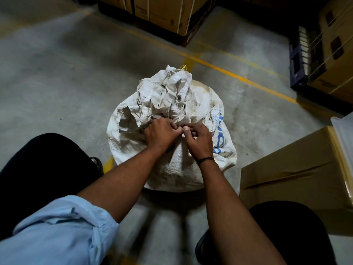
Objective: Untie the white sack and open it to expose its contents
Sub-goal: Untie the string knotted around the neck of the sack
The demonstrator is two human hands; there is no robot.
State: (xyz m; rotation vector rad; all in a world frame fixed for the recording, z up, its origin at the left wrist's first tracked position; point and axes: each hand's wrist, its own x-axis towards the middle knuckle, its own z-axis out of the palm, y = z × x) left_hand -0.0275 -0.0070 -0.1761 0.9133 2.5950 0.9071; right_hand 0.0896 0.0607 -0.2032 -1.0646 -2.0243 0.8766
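A dirty white woven sack [198, 104] with blue print on its right side stands on the concrete floor in front of me. Its top is bunched and crumpled, with a metal eyelet [179, 97] showing and a bit of yellow string [183, 67] at the far tip. My left hand [159, 133] and my right hand [198, 140] meet at the gathered neck of the sack, fingers pinched on the tie there. The knot itself is hidden under my fingers. The sack is closed and its contents cannot be seen.
A brown cardboard box [298, 169] lies on the floor close to my right, with a clear plastic item [343, 134] on it. Strapped cartons [164, 14] stand at the back, more cartons [336, 54] at the right. Yellow floor lines [229, 72] cross behind the sack.
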